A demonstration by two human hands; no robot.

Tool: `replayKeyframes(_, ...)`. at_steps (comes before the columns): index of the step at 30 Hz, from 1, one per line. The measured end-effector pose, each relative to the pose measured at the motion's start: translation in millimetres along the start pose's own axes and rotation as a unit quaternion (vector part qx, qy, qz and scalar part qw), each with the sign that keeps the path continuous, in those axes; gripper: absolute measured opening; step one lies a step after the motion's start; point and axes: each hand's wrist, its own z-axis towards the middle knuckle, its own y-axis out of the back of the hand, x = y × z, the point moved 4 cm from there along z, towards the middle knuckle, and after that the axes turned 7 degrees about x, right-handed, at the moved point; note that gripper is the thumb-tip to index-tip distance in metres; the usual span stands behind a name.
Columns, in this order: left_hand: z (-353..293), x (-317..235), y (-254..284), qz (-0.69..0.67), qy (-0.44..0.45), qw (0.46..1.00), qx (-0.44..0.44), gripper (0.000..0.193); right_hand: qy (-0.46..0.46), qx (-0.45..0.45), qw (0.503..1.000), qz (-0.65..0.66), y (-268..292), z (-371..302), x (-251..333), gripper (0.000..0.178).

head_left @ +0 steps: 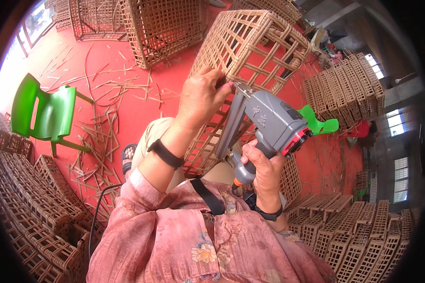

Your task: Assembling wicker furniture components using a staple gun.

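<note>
Left grip (200, 97) pinches basket (248, 47) edge; right grip (267, 175) clasps nail gun (275, 113), nose (241, 89) at basket: seemingly fastening; next needs steady aim.

Bright daylight, washed-out left edge, glaring windows (395, 121), black fisheye rim

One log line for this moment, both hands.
left hand: at basket edge | right hand: gripping nail gun, tip beside left thumb | green chair: left | strips: scattered left

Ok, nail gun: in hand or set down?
In hand: the right hand wraps around the handle of the nail gun; its nose is beside the left hand.
</note>
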Motion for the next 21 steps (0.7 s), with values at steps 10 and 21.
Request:
replayKeyframes(10,-6.9,12.1,-2.3,-0.022,0.006,0.999,0.028,0.033,-0.003,-0.006,1.0,-0.004,-10.5,1.2,-9.1,0.024)
replayKeyframes(21,-14.8,14.1,-5.5,-0.029,0.044,0.998,0.019,0.04,0.012,-0.024,1.0,-0.007,-17.5,-0.2,-10.2,0.019)
